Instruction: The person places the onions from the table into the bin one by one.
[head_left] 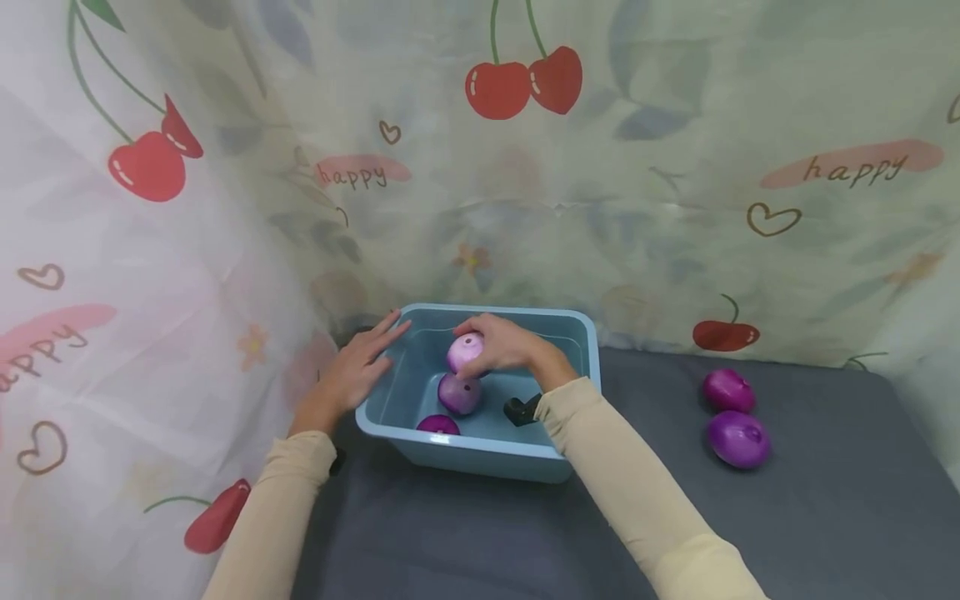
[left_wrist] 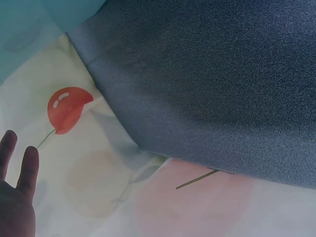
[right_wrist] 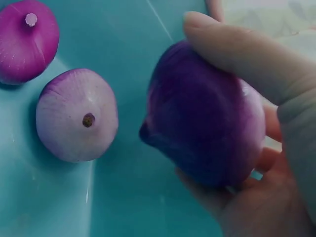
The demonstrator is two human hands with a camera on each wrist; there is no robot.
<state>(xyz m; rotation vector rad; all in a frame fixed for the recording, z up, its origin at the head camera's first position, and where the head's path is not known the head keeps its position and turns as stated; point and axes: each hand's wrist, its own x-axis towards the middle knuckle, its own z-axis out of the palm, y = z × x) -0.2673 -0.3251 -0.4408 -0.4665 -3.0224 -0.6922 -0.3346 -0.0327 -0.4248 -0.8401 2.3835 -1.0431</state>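
Observation:
My right hand [head_left: 510,343] is inside the light blue plastic basin [head_left: 472,443], with thumb and fingers curved round a purple onion [right_wrist: 202,118]. In the right wrist view the onion's pointed tip faces left. Below it in the basin lies a paler onion [head_left: 459,394] with a dark round spot. A magenta onion [head_left: 438,425] sits by the basin's near wall, partly hidden by the rim. At the basin's left rim is my left hand [head_left: 352,373], fingers extended and holding nothing; whether they touch the rim I cannot tell.
On the dark grey cloth [head_left: 660,517] to the right, a magenta onion [head_left: 729,391] and a purple onion [head_left: 738,440] lie close together. Cherry-printed curtain [head_left: 555,242] stands behind and at the left. A small black object [head_left: 519,411] shows beside my right cuff.

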